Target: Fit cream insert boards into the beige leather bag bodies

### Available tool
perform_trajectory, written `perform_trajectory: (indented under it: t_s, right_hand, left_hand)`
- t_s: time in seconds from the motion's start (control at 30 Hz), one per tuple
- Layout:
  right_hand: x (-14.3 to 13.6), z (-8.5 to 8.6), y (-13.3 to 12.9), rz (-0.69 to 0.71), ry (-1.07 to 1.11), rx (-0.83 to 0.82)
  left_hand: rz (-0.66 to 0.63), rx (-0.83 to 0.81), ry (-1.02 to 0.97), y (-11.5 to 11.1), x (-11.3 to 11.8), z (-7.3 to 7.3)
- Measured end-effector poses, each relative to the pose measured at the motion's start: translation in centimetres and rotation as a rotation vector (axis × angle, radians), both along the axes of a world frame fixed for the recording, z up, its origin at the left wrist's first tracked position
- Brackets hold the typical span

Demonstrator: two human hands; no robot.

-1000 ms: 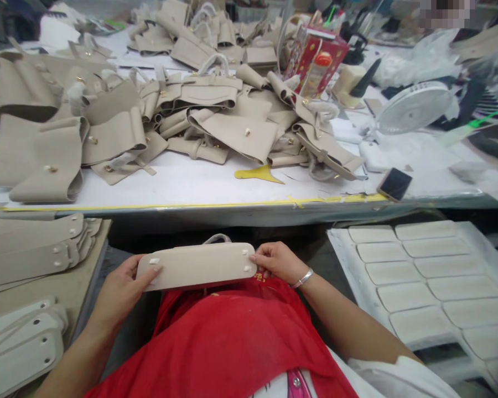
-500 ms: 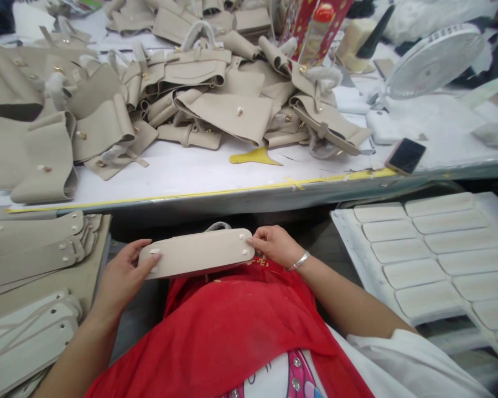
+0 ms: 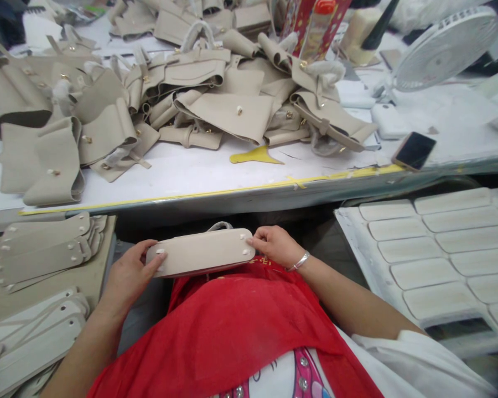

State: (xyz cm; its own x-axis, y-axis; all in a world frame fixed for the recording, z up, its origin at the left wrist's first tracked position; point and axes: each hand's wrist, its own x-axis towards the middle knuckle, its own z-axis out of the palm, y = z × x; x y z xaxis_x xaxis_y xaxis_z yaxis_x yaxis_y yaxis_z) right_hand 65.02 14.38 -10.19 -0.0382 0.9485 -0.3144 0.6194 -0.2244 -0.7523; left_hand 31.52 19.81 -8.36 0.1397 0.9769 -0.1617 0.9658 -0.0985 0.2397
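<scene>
Over my lap I hold a beige bag piece (image 3: 203, 254) with a flat oblong base, rounded ends and small whitish studs near its corners. A pale loop, like a wrapped handle, shows behind its upper edge. My left hand (image 3: 130, 271) grips the left end, its thumb on the face beside a stud. At the opposite end, my right hand (image 3: 276, 246) has its fingers curled and pinched at the edge near the upper stud. The right fingertips partly hide one another.
Beige bag parts (image 3: 228, 110) are heaped on the white table (image 3: 182, 177), near a yellow template (image 3: 255, 156), phone (image 3: 415, 150) and fan (image 3: 448, 50). Stacked studded strips (image 3: 45, 243) and pale strips (image 3: 37, 342) lie at left. A board of oblong pieces (image 3: 427, 249) stands at right.
The view has shifted slightly. My left hand and the left end of the bag piece appear a little further right; both hands keep their hold.
</scene>
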Motion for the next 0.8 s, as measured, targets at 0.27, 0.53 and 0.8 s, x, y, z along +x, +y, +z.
perform_trajectory:
  t_s: [0.27, 0.53, 0.8]
  right_hand:
    - [-0.2, 0.7, 0.3, 0.041, -0.098, 0.026]
    - [-0.1, 1.3, 0.7, 0.073, -0.177, -0.014]
    - [0.1, 1.5, 1.3, 0.153, -0.237, 0.005]
  left_hand:
    - [-0.567, 0.141, -0.065, -0.6, 7.8, 0.4]
    - [-0.770, -0.012, -0.118, -0.6, 15.9, -1.2]
    - [-0.742, -0.040, -0.145, -0.2, 16.1, -0.5]
